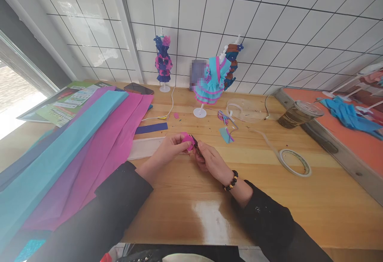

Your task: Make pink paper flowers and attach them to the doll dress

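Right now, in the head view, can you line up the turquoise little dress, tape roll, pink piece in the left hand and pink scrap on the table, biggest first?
1. Turquoise little dress
2. Tape roll
3. Pink piece, partly covered by the left hand
4. Pink scrap, the tiniest

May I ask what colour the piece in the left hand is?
The piece is bright pink; it shows best in the head view.

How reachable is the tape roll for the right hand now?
Probably yes: I see nothing standing between the right hand and the tape roll, though that hand holds scissors it may need to set down.
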Action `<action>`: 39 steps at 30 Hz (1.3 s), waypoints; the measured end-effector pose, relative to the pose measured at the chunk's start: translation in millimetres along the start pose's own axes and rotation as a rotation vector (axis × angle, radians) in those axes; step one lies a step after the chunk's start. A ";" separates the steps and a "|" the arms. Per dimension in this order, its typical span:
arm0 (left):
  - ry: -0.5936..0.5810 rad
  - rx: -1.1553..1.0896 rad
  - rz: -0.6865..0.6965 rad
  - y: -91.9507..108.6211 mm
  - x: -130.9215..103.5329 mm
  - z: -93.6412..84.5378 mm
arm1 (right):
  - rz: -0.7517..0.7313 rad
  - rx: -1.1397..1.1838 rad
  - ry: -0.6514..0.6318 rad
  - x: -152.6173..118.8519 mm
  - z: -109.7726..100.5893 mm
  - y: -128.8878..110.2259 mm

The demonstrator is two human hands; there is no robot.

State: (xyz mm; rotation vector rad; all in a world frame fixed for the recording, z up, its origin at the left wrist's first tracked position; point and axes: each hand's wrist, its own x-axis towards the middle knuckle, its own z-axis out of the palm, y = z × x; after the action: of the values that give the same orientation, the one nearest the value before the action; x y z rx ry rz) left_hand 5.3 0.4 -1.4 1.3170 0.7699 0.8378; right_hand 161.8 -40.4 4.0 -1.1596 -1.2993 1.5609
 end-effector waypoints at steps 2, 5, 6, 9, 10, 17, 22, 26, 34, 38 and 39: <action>0.001 0.005 -0.012 0.6 0.1 -0.6 | -0.003 -0.004 -0.005 0.0 0.2 -0.9; -0.012 0.008 -0.011 1.2 0.5 -1.7 | 0.003 0.010 -0.016 -0.2 0.3 -1.4; -0.016 0.011 -0.009 1.4 0.6 -2.0 | 0.008 0.015 -0.020 -0.4 0.1 -1.3; -0.022 0.026 -0.008 2.6 0.4 -2.6 | 0.020 0.009 -0.024 -0.9 -0.5 -1.0; -0.024 0.031 -0.010 2.9 0.2 -2.7 | 0.021 0.003 -0.024 -1.0 -0.7 -0.9; -0.017 0.038 -0.023 2.8 -0.2 -3.2 | 0.016 -0.038 -0.021 -1.1 -1.7 -2.0; -0.033 0.069 -0.008 4.7 -0.8 -3.3 | 0.006 -0.079 -0.021 -1.9 -2.7 -3.3; -0.037 0.096 -0.012 7.7 -1.4 -3.9 | -0.001 -0.119 -0.033 -2.0 -4.2 -2.2; -0.095 0.080 -0.039 9.3 -1.0 -7.1 | -0.065 -0.193 -0.040 -0.8 -7.9 2.2; -0.104 0.095 -0.032 9.6 -0.6 -7.5 | -0.083 -0.248 -0.041 -0.6 -8.8 2.3; -0.104 0.097 -0.033 9.6 -0.6 -7.6 | -0.086 -0.258 -0.041 -0.5 -9.1 2.7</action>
State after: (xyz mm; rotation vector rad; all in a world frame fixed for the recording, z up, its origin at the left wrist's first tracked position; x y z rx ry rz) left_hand -2.3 4.3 7.3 1.4193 0.7558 0.7071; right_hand 170.7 -38.8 0.9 -1.2152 -1.5924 1.3903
